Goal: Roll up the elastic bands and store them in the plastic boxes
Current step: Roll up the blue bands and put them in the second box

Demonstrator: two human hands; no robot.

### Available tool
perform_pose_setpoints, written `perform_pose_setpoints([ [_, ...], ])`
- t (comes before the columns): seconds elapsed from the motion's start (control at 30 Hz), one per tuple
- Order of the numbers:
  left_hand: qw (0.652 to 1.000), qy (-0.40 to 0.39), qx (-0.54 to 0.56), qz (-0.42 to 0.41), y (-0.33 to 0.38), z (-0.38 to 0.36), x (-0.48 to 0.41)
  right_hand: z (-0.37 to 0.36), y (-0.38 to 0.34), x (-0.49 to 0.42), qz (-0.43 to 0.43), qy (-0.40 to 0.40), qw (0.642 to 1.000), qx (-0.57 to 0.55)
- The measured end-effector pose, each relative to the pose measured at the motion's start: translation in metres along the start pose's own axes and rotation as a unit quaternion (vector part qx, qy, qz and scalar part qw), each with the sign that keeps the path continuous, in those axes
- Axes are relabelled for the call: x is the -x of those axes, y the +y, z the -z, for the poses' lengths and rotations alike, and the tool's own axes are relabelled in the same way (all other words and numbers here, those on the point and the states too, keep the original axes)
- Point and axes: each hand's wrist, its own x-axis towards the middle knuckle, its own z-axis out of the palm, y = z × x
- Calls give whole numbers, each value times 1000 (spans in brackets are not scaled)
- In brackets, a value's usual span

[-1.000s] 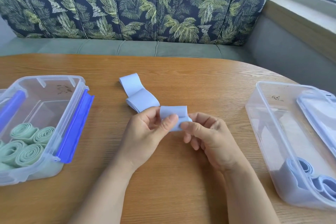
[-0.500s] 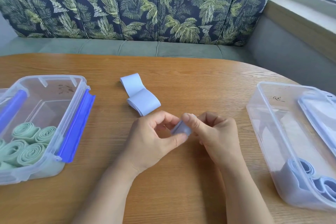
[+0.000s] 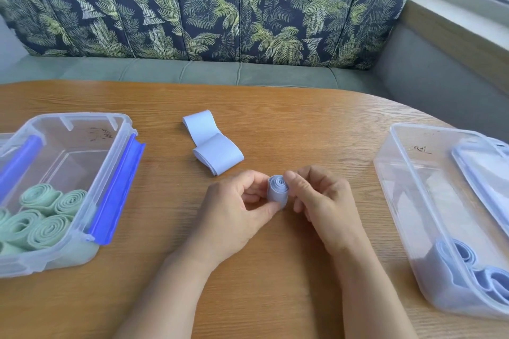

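Note:
A pale blue elastic band, wound into a tight roll [image 3: 277, 192], is held upright just above the table's middle, its spiral end facing me. My left hand [image 3: 237, 210] pinches the roll from the left and below. From the right, my right hand [image 3: 319, 201] pinches it with thumb and fingers. A second pale blue band [image 3: 213, 144] lies loosely folded on the table just beyond the hands. The clear plastic box on the left [image 3: 115, 129] holds several green rolls [image 3: 41, 217]. Pale blue rolls [image 3: 473, 270] sit in the clear box on the right [image 3: 396, 173].
The left box has blue clip flaps [image 3: 118, 192] hanging open. A clear lid [image 3: 484, 173] rests in the right box. The wooden table [image 3: 275, 270] curves away at the far right. A leaf-patterned sofa [image 3: 206, 8] stands behind it.
The flat blue strip between my hands has been wound up into a compact roll, now turned so its spiral end shows. The hands stayed in the same spot.

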Motion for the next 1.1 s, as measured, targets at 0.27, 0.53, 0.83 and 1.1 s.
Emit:
perform_pose_setpoints([
  [0.27, 999, 21, -24, -8, -1, -6, 0, -3, 4, -1, 13, 41, 999, 15],
  [0.53, 997, 50, -55, -15, -2, -11, 2, -7, 0, -1, -4, 23, 1000, -4],
  [0.83, 992, 85, -90, -21, -2, -15, 5, -4, -1, 0, -38, -1, 999, 2],
  [1.1, 991, 86, -99, -20, -2, -16, 6, -10, -1, 0, -22, 3, 1000, 1],
])
